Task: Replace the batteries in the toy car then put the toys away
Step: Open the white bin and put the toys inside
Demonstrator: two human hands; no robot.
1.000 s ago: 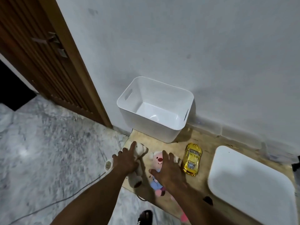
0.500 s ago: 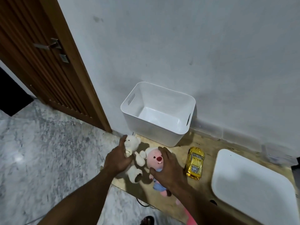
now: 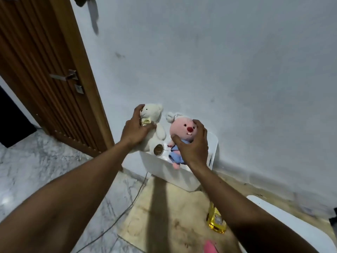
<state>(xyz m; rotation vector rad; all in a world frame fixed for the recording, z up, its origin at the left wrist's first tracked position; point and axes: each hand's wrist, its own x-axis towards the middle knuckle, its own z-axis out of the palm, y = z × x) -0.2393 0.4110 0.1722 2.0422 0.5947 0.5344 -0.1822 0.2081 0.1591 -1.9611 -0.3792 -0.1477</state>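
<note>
Looking down from my head, my left hand [image 3: 135, 132] is wrapped round the cream teddy bear [image 3: 155, 125] at its neck and chest. My right hand [image 3: 193, 145] is curled round the body of the pink plush beaver [image 3: 182, 128]. I hold both just above the open white storage bin [image 3: 169, 170], I judge so they can drop straight in. The yellow toy car [image 3: 216, 221] lies on the wooden board [image 3: 173, 225] on the bin's near side, not yet stowed.

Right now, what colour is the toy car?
The toy car is shiny yellow; the head view shows it best, near the bottom edge.
</note>
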